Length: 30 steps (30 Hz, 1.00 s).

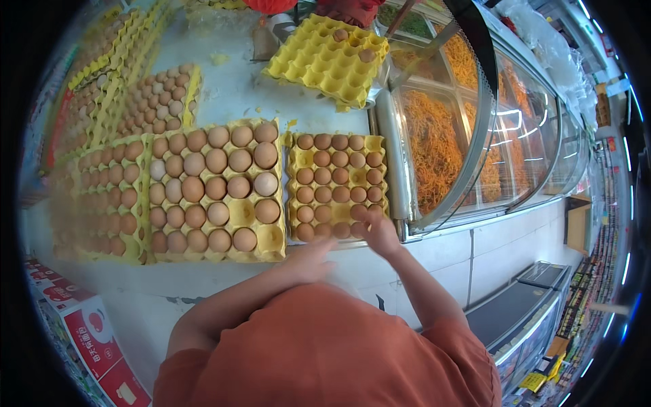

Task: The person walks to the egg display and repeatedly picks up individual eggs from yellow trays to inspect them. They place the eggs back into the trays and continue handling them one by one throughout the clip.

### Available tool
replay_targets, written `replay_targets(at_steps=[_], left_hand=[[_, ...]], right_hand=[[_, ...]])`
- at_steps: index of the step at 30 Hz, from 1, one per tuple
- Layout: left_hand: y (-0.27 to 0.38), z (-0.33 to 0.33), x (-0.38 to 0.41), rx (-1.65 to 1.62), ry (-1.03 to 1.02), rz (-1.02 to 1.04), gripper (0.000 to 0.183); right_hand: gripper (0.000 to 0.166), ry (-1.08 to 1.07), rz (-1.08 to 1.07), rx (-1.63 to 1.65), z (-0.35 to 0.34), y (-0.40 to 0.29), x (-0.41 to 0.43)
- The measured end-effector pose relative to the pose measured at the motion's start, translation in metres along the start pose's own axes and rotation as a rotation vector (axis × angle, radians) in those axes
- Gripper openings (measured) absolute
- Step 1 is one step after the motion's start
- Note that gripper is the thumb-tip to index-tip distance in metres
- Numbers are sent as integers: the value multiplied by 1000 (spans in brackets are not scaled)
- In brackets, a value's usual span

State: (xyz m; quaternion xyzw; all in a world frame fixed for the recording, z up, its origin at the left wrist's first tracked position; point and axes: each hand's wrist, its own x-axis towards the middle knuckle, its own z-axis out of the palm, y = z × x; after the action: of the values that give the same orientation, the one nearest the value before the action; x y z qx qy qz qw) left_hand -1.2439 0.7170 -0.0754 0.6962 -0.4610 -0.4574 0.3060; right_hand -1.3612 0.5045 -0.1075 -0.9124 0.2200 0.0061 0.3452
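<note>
A yellow pulp egg tray [290, 191] with brown eggs lies in front of me, several of its cups without eggs. My right hand [380, 233] is at its near right corner, fingertips at the brown eggs [359, 212] there. Whether the fingers grip an egg or only touch it is unclear. My left hand [316, 260], blurred by motion, is at the tray's near edge, fingers and thumb apart with no egg visible between them. To the left, a larger-looking egg tray [240, 209] has brown eggs and two bare cups.
More egg trays [145, 196] stand along the left, some stacked. Farther back, a tilted yellow egg tray [310, 56] carries a few eggs. On the right, a glass-fronted display case [399, 168] holds orange shredded food [432, 152]. A printed red-and-white carton [96, 341] is at lower left.
</note>
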Motion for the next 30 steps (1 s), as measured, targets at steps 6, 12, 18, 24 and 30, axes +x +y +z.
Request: replay_targets(at_steps=[6, 12, 18, 24, 30], left_hand=[[-47, 41, 34, 399, 256, 78, 52], [-69, 68, 70, 595, 386, -104, 22], [-49, 61, 76, 906, 447, -154, 14], [-37, 69, 71, 1083, 548, -169, 12], [-50, 68, 65, 943, 630, -18, 6]], right_hand=[[44, 2, -11, -318, 29, 8, -43], [44, 27, -140, -404, 35, 31, -31], [32, -34, -287, -431, 34, 47, -19], [31, 41, -419, -367, 25, 50, -17], [31, -28, -420, -322, 19, 56, -14]])
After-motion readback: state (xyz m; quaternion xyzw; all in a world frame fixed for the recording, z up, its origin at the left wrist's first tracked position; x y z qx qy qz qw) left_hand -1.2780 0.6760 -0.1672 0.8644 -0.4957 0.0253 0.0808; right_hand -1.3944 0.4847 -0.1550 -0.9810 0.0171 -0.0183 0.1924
